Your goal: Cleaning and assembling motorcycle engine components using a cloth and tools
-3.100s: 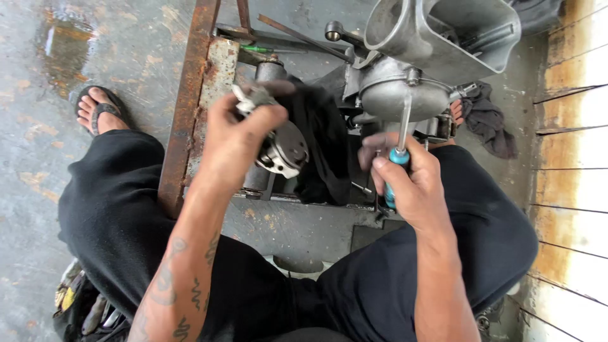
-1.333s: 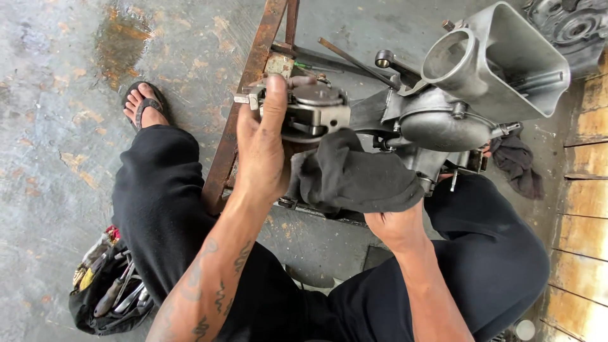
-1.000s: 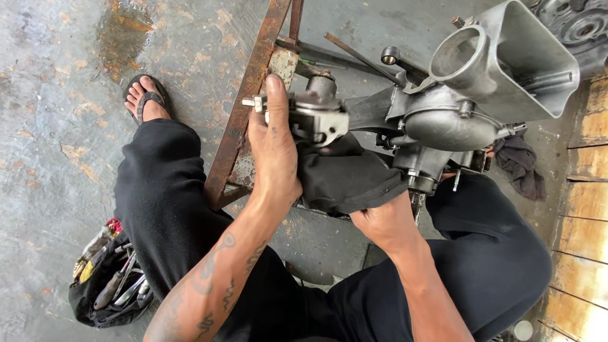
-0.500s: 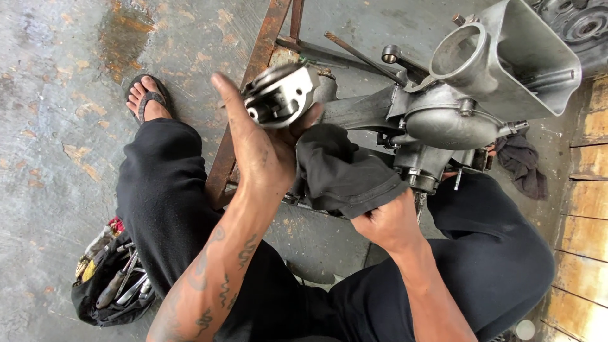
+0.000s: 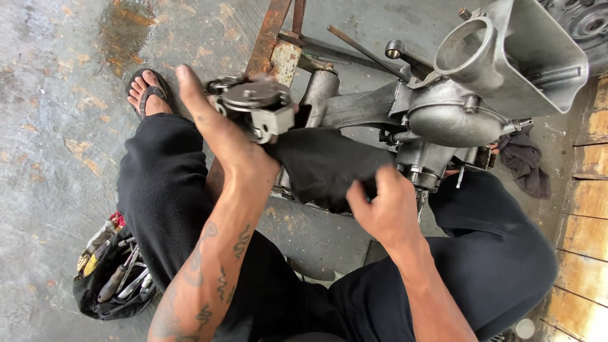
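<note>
The metal part (image 5: 256,104) sits in the left hand (image 5: 221,136), fingers wrapped under it, held up just left of the engine case (image 5: 443,107). The right hand (image 5: 380,206) pinches a black rag (image 5: 323,164) below the case (rag touching the part). A tool bag (image 5: 111,275) lies far left of the case, beyond the knee.

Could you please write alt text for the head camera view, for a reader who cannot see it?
A seated person's left hand holds a round metal engine part while the right hand grips a black cloth, beside a grey engine casing on concrete.
</note>
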